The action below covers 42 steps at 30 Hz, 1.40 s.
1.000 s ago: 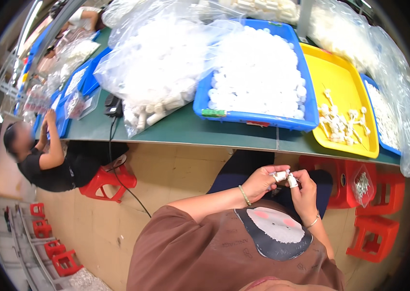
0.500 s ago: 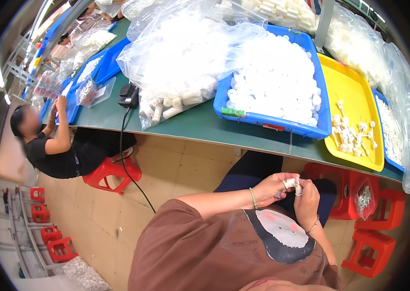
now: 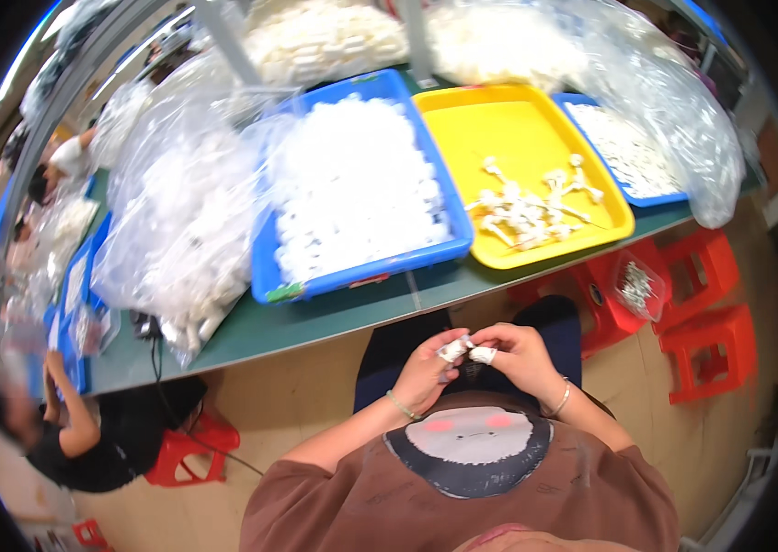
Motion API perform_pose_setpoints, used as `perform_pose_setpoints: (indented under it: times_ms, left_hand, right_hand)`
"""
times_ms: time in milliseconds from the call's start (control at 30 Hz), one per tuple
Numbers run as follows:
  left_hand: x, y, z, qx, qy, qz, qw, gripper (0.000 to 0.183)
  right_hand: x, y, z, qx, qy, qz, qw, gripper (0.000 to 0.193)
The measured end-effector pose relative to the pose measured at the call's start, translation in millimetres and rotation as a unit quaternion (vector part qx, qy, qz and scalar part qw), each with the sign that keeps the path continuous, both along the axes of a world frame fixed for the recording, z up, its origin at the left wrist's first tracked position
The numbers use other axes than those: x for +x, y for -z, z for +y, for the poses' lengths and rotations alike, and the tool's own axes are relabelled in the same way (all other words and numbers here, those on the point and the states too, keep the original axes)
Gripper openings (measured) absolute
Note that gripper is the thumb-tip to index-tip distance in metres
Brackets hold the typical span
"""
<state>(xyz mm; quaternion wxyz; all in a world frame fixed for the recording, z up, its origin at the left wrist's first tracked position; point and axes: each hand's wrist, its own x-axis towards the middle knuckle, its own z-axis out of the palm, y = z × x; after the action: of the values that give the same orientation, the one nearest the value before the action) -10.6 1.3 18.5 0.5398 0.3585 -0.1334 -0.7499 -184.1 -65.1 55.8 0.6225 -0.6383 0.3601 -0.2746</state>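
Above my lap, just off the table's near edge, my left hand (image 3: 422, 375) and my right hand (image 3: 523, 361) are held fingertip to fingertip. Both are closed in a pinch. White material shows at the thumbs and fingertips of each; whether it is finger wrapping or small white parts is hard to tell. Beyond the hands, a yellow tray (image 3: 499, 106) holds a loose pile of small white pieces with thin stems (image 3: 522, 212). Left of it, a blue tray (image 3: 449, 175) is heaped with small white plastic parts (image 3: 352, 193).
A clear bag of white parts (image 3: 177, 212) lies left on the green table (image 3: 315, 329). Another blue tray (image 3: 656, 199) and plastic bags (image 3: 674, 101) are at right. Red stools (image 3: 711, 345) and a small clear box (image 3: 639, 290) stand below. A co-worker (image 3: 104, 442) sits at left.
The view has swung right and levelled, so the trays now appear further left. My fingertips, pressed together before, have a slight gap between them.
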Motion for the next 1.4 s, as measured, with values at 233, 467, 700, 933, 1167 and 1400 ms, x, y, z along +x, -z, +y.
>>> perform_pose_setpoints:
  times_ms: [233,467,700,933,1167,1400]
  left_hand:
    - [3.0,1.4,6.0,-0.005,-0.037,0.05,0.998,0.026]
    - [-3.5,1.7,1.0,-0.012,-0.037,0.051,0.998,0.026]
    - [1.6,-2.1,1.9,-0.018,-0.05,0.065,0.996,0.022]
    - [10.6,-2.6,7.0,-0.044,-0.077,0.075,0.993,0.02]
    - [0.1,-8.0,2.7,-0.056,-0.085,0.097,0.99,0.021]
    - [2.8,-7.8,4.6,-0.039,-0.112,0.061,0.991,0.026]
  right_hand:
    - [-57.2,-112.1,-78.7,-0.414,0.269,0.082,0.866,0.02]
    - [-152.0,-111.7,-247.2,-0.408,0.152,0.375,0.818,0.019]
    - [-147.6,-112.2,-258.5,-0.451,0.205,0.387,0.778,0.015]
    - [-84.2,-118.6,-133.1,-0.427,0.243,0.087,0.867,0.015]
    - [-17.6,-35.4,-0.6,-0.27,0.006,0.05,0.962,0.02]
    - [-7.9,-31.3,2.7,-0.251,0.011,0.035,0.967,0.022]
